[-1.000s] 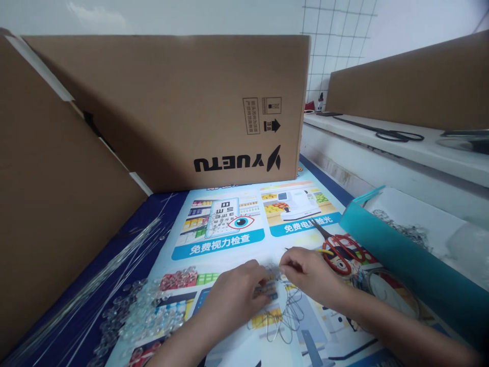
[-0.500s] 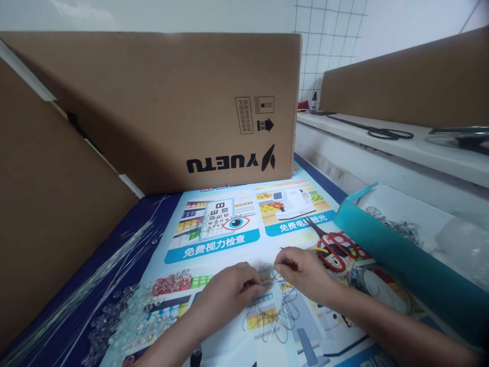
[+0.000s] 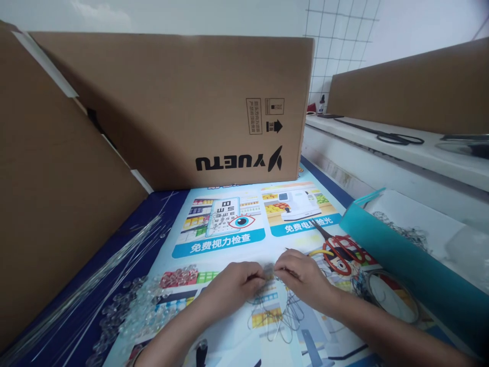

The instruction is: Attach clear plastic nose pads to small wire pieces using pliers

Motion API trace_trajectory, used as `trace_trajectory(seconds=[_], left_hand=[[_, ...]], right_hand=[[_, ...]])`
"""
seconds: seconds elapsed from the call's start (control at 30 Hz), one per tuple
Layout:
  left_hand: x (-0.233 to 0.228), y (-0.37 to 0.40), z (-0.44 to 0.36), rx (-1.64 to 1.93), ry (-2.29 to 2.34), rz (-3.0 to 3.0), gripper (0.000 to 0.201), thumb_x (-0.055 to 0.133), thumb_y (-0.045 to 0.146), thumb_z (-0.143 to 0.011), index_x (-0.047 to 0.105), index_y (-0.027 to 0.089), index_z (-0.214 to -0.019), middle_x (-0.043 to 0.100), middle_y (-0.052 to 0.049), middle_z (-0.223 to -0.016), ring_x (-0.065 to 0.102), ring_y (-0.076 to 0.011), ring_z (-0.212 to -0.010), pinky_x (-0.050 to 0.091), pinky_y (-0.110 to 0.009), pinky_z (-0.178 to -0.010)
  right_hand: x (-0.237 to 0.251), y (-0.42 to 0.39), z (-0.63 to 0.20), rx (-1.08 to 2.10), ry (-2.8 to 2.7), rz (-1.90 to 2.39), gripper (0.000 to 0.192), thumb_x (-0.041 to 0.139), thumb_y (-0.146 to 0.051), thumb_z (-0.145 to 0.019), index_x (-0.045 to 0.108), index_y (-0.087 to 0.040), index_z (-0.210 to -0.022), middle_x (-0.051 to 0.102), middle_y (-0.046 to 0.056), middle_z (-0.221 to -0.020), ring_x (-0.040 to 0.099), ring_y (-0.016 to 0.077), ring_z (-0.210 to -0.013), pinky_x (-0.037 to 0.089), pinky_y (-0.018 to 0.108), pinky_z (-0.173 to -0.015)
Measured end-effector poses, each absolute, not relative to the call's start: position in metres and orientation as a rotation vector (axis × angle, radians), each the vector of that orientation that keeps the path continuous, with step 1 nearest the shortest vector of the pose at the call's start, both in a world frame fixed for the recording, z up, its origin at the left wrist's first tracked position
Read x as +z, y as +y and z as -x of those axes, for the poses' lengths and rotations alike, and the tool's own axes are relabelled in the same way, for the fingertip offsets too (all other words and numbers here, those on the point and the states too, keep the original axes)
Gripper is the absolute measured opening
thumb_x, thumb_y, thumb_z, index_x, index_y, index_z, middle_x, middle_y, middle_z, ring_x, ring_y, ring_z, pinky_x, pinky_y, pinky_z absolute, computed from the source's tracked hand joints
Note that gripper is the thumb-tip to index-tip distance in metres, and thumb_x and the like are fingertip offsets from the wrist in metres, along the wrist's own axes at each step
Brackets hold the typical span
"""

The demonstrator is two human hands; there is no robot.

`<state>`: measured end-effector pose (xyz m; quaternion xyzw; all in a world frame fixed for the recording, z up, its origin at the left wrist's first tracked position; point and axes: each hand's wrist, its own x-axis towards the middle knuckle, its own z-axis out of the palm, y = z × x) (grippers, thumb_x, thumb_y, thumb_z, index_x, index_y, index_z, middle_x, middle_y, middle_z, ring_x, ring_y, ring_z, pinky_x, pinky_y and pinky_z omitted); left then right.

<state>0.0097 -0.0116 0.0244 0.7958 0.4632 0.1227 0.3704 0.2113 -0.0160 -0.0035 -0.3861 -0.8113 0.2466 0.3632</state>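
Left hand point(image 3: 239, 285): grip pinched, thumb and fingertips closer together than 0.5 s ago; contents too small to tell.
Right hand point(image 3: 305, 279): grip pinched, fingers now folded flatter; contents likewise cannot be told.
Wire loops point(image 3: 280, 320): spread on the printed poster point(image 3: 267, 252), just below the 2 hands.
Change: apparently finer, 2-handed work at 1 spot.
Clear beads point(image 3: 143, 306): heaped beyond the left forearm.
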Motion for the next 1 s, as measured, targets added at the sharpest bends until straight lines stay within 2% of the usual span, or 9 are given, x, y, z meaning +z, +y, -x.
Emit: trace_trajectory(seconds=[0.2, 0.43, 1.0], left_hand=[[0.019, -0.01, -0.011, 0.361, 1.188, -2.027, 0.018, 0.042, 0.022, -0.079, 0.058, 0.018, -0.071, 0.057, 0.002, -0.064, 0.047, -0.0116, -0.06, 0.029, -0.02, -0.054], [0.016, -0.009, -0.013, 0.343, 1.215, -2.035, 0.018, 0.042, 0.024, -0.078, 0.055, 0.017, -0.066, 0.054, 0.003, -0.062, 0.045, -0.011, -0.06, 0.028, -0.02, -0.053], [0.008, -0.007, -0.014, 0.423, 1.211, -1.997, 0.018, 0.043, 0.023, -0.079, 0.057, 0.017, -0.069, 0.054, 0.003, -0.063, 0.045, -0.0104, -0.061, 0.03, -0.02, -0.054]], right_hand=[[-0.008, -0.013, -0.213, 0.52, -2.17, 0.918, 0.013, 0.046, -0.017, -0.087, 0.058, -0.019, -0.084, 0.06, 0.003, -0.082, 0.052, 0.0144, -0.081, 0.041, 0.029, -0.077], [-0.016, -0.01, -0.214, 0.424, -2.236, 0.794, 0.013, 0.046, -0.017, -0.088, 0.059, -0.019, -0.087, 0.06, 0.003, -0.081, 0.05, 0.0155, -0.078, 0.04, 0.033, -0.076], [-0.013, -0.008, -0.217, 0.473, -2.218, 0.756, 0.013, 0.047, -0.016, -0.088, 0.059, -0.019, -0.084, 0.062, 0.003, -0.079, 0.051, 0.0148, -0.074, 0.04, 0.033, -0.073]])
